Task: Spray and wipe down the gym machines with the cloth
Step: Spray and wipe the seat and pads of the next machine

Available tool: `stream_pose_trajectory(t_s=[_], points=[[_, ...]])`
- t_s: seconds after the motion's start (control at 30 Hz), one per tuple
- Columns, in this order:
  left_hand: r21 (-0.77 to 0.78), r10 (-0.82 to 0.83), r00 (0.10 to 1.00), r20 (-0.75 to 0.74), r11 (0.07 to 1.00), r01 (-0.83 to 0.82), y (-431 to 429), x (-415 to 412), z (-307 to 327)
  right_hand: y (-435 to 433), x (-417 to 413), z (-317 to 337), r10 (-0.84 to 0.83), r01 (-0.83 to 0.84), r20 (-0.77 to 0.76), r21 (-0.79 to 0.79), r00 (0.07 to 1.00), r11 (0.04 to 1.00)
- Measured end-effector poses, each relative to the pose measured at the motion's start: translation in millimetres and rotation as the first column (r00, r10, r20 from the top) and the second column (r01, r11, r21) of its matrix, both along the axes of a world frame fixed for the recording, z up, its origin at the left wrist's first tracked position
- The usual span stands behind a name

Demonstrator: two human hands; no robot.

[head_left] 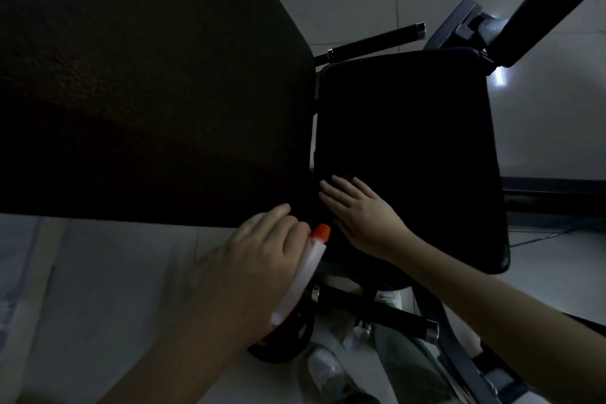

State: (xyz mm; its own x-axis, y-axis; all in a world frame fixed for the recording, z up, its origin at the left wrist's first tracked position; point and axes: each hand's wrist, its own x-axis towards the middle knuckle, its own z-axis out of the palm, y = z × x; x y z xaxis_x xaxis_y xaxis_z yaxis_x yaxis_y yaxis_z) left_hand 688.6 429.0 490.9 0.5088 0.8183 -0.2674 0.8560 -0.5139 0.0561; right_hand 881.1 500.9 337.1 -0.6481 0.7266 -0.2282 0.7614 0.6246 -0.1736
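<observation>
Near a front corner of the seat pad [410, 128], the right hand [360, 220] lies flat, grip open, cloth not discernible, the left hand [262, 252] clasping the spray bottle [306, 269]; firm overlapping strokes advised.

White plastic spray bottle [305, 272] in left hand [262, 259]: orange nozzle tip. Black padded seat cushion [410, 141] under right hand [357, 213]: uniform black. Black grained back pad [147, 75] beyond left hand: fine pebbled texture. Pale grey tiled floor [114, 272] beneath hands: thin dark joint lines. Black grip bar [403, 318] below right hand: silver end caps.
</observation>
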Motion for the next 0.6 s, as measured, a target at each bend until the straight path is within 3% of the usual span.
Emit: stream_pose_trajectory(t_s=[0.13, 0.3, 0.47, 0.53, 0.6], points=[[0.045, -0.008, 1.000, 0.030, 0.999, 0.007, -8, -2, 0, 10, 37, 4, 0.042, -0.049, 0.083, 0.086, 0.996, 0.995], [0.044, -0.016, 1.000, 0.015, 0.999, 0.015, -13, -8, -3, 5, -20, 9, -0.319, 0.317, 0.013, 0.067, 0.948, 0.946], [0.014, 0.017, 0.999, 0.030, 1.000, -0.018, -19, -8, -12, -47, -1, 2, 0.012, -0.013, 0.028, 0.030, 1.000, 0.999], [-0.001, 0.026, 0.999, 0.047, 1.000, -0.026, -21, -9, -12, -44, 26, 0, 0.045, -0.049, 0.057, 0.084, 0.997, 0.995], [-0.001, 0.024, 0.997, 0.071, 1.000, -0.024, -22, -9, -11, -32, 33, 4, -0.051, 0.044, 0.038, 0.157, 0.998, 0.987]])
